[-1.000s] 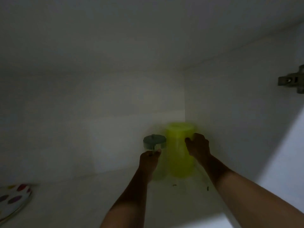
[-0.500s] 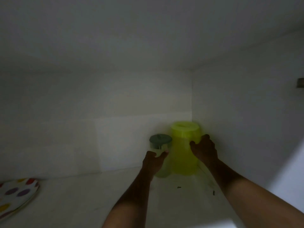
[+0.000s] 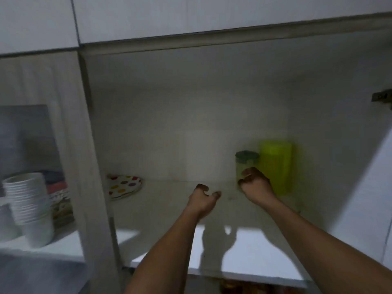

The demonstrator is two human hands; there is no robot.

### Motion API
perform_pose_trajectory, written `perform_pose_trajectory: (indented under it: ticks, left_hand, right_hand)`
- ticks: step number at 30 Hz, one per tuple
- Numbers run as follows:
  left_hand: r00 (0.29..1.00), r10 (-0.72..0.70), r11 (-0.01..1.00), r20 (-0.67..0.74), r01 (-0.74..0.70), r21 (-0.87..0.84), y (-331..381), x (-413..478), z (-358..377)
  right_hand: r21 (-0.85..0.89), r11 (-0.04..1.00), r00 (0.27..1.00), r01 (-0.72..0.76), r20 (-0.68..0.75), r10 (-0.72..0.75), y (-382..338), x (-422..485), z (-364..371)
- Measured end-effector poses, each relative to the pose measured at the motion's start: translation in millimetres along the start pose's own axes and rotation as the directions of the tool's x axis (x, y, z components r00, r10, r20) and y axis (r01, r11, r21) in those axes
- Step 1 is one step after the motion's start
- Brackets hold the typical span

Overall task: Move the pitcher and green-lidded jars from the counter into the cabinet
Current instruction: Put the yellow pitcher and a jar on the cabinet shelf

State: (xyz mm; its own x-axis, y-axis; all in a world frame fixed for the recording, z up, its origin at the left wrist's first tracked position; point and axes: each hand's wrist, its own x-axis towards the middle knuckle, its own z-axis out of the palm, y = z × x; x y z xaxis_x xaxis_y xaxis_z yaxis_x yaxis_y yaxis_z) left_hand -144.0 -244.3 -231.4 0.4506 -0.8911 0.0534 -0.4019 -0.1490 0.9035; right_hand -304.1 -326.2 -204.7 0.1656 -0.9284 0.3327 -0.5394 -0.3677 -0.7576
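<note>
A yellow-green pitcher (image 3: 276, 164) stands upright in the back right corner of the cabinet shelf (image 3: 169, 204). A clear jar with a dark green lid (image 3: 246, 161) stands just left of it, touching or nearly touching. My right hand (image 3: 255, 185) is in front of the jar and the pitcher, fingers curled, holding nothing. My left hand (image 3: 203, 200) hovers over the shelf to the left of the jar, fingers apart and empty.
A polka-dot plate (image 3: 124, 185) lies at the shelf's left. A vertical divider (image 3: 93, 166) separates a left compartment with stacked white cups (image 3: 29, 206). A door hinge (image 3: 381, 97) sits on the right wall. The shelf's front edge (image 3: 212, 270) is lit.
Both hands have let go of the jar and the pitcher and pulled back toward me. The view has drawn back, now showing the cabinet frame and the left compartment.
</note>
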Motion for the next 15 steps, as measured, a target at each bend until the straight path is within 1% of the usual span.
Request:
perform_pose_trajectory:
  ticks: [2,6,8,10,15]
  left_hand:
    - [0.999,-0.029,1.0,-0.036,0.029,-0.001,-24,-30,-26]
    - [0.984,-0.101,0.993,-0.148,0.108,0.038,-63,-80,-105]
    - [0.977,-0.14,0.989,-0.16,0.147,0.03,-79,-108,-151]
    - [0.969,-0.184,0.981,-0.164,0.19,0.022,-94,-138,-193]
    - [0.925,-0.25,0.967,-0.286,0.256,-0.017,-136,-219,-306]
  right_hand:
    - [0.108,0.994,0.997,0.029,0.073,-0.037,-14,-29,26]
    - [0.238,0.967,0.978,0.091,0.164,-0.132,-54,-80,88]
    - [0.292,0.948,0.958,0.125,0.215,-0.192,-86,-108,120]
    - [0.328,0.931,0.928,0.157,0.274,-0.253,-123,-141,150]
    - [0.405,0.884,0.832,0.235,0.386,-0.398,-226,-232,227]
